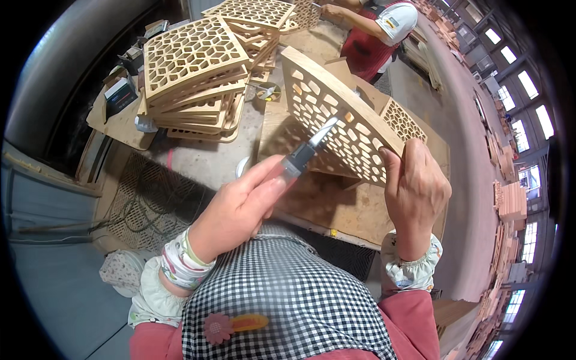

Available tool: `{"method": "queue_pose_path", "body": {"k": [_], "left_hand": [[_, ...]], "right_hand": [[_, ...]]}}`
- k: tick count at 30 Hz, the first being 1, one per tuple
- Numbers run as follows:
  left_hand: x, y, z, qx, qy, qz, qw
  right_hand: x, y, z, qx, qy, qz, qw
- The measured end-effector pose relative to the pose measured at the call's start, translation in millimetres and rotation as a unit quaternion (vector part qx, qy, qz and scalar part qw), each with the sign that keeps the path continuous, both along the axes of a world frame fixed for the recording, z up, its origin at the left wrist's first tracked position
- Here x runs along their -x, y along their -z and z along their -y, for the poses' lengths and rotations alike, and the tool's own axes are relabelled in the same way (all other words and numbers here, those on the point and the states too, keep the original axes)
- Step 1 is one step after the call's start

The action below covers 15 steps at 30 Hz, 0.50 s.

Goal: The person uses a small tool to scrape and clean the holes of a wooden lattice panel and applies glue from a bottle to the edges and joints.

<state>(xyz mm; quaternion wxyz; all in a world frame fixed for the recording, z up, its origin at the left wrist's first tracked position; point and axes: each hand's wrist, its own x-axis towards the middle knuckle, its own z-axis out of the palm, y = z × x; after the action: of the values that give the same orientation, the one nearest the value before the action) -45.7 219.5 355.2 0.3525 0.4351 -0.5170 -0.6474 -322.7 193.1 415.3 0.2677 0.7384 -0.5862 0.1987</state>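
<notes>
My left hand (237, 201) is closed around the handle of a craft knife (300, 157), which has a dark collar and a bright, narrow blade. The blade points up and away, its tip at the pierced face of a light wooden lattice panel (354, 114); whether it touches is hard to tell. My right hand (417, 186) grips the panel's near right corner, thumb on the pierced face and fingers over the edge. The panel is tilted up on its edge above the wooden work board (336, 210). Its far side is hidden from me.
Stacked lattice panels (192, 57) stand at the left, with another pile (255, 12) behind. A smaller lattice piece (403, 123) shows beyond my panel. Small boxes (120, 93) lie at far left. A co-worker in a red apron (369, 48) works across the bench.
</notes>
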Motion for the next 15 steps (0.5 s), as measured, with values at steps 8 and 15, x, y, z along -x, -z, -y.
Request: {"method": "queue_pose_path", "body": {"k": [8,15], "left_hand": [[10,3,8,-0.095,0.04,-0.094,0.99],[27,10,14,0.005,0.021,-0.042,0.999]], "right_hand": [[2,2,-1,0.0,0.001,-0.003,1.0],[2,2,-2,0.003,0.003,-0.005,1.0]]}}
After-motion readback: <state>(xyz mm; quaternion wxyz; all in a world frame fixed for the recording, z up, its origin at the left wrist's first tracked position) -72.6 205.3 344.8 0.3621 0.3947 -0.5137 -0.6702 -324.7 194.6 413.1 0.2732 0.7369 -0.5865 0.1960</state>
